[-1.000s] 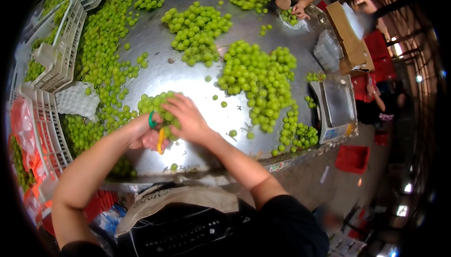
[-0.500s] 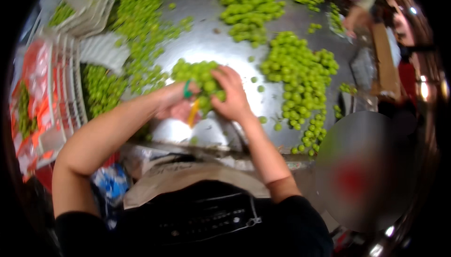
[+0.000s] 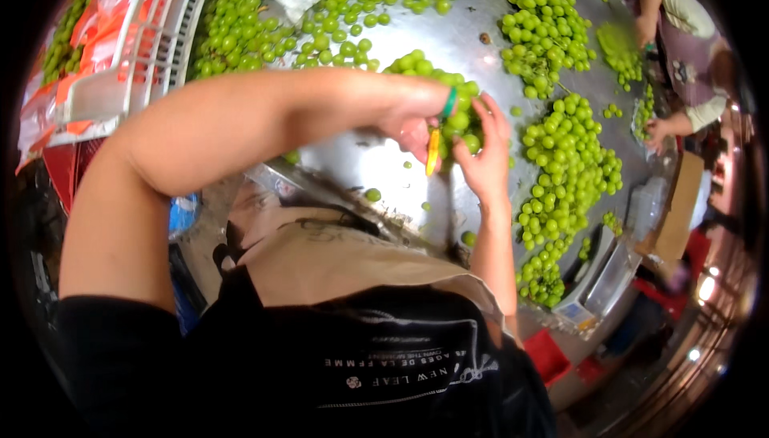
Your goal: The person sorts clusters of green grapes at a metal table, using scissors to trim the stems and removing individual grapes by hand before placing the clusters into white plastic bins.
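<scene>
Between my two hands is a bunch of green grapes, raised over the metal table. My right hand curls round its right side, thumb and fingers pressed against the berries. My left hand reaches across from the left and is closed at the bunch's near side. Out of its fingers sticks a slim yellow piece, like the handle of a small tool; its working end is hidden. A green band circles one left finger. Several loose grapes, one of them a single grape, lie below the hands.
The metal table bears a long pile of grape bunches on the right and another pile behind it. Loose grapes spread beside a white plastic basket. A co-worker's hand and a cardboard box are at the right.
The view has turned, so table and piles sit differently in it. My hands now appear further right, with the same bunch between them. The blurred round shape at lower right is gone from view.
</scene>
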`<state>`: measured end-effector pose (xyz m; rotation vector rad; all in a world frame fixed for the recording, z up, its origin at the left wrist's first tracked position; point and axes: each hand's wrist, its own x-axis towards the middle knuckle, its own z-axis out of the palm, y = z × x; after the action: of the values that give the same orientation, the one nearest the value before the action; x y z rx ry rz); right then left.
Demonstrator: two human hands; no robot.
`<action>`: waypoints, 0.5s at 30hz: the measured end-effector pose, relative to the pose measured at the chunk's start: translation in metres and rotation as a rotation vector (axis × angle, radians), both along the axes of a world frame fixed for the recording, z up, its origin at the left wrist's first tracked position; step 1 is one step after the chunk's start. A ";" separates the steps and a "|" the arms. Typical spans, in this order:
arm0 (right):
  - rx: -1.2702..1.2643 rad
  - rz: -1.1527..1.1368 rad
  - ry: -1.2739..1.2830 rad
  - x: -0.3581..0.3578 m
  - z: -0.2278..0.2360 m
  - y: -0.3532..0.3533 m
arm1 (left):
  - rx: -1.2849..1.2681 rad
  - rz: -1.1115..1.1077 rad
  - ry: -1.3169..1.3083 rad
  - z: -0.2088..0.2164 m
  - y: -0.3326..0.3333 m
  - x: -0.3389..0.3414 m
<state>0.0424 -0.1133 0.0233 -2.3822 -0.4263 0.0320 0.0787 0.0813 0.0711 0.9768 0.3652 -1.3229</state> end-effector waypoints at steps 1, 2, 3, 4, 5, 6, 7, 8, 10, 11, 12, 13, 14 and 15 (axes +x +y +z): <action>-0.019 0.020 -0.006 0.001 0.000 0.000 | -0.001 0.003 -0.023 0.007 0.003 -0.001; -0.040 0.023 -0.015 0.002 -0.001 -0.001 | -0.004 -0.011 -0.048 0.013 0.005 0.000; -0.061 0.025 -0.025 0.002 -0.001 -0.001 | -0.007 -0.026 -0.073 0.019 0.007 0.002; -0.051 0.015 -0.003 0.002 0.000 -0.001 | -0.001 -0.042 -0.083 0.026 0.007 0.002; -0.049 0.016 -0.001 0.002 0.000 0.000 | 0.027 -0.065 -0.088 0.024 0.006 0.005; -0.047 0.015 0.002 0.003 0.001 0.001 | 0.055 -0.089 -0.094 0.023 0.005 0.008; -0.045 0.014 0.005 0.003 0.002 0.001 | 0.083 -0.113 -0.100 0.022 0.003 0.010; -0.038 0.011 0.012 0.003 0.002 0.002 | 0.103 -0.124 -0.113 0.020 0.001 0.011; -0.022 0.005 0.028 0.003 0.004 0.004 | 0.144 -0.147 -0.139 0.016 -0.002 0.012; -0.016 0.000 0.030 0.002 0.004 0.003 | 0.132 -0.143 -0.140 0.013 -0.003 0.013; -0.010 -0.005 0.031 0.002 0.003 0.002 | 0.120 -0.139 -0.141 0.010 -0.005 0.015; -0.003 -0.011 0.033 0.002 0.003 0.000 | 0.109 -0.135 -0.142 0.008 -0.006 0.016; 0.015 -0.016 0.049 0.003 0.002 -0.001 | 0.117 -0.129 -0.138 0.010 -0.007 0.016; 0.034 -0.021 0.065 0.003 0.002 -0.003 | 0.126 -0.124 -0.134 0.012 -0.008 0.016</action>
<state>0.0458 -0.1161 0.0250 -2.3453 -0.3682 0.0922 0.0943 0.0729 0.0827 1.2034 0.2912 -1.3498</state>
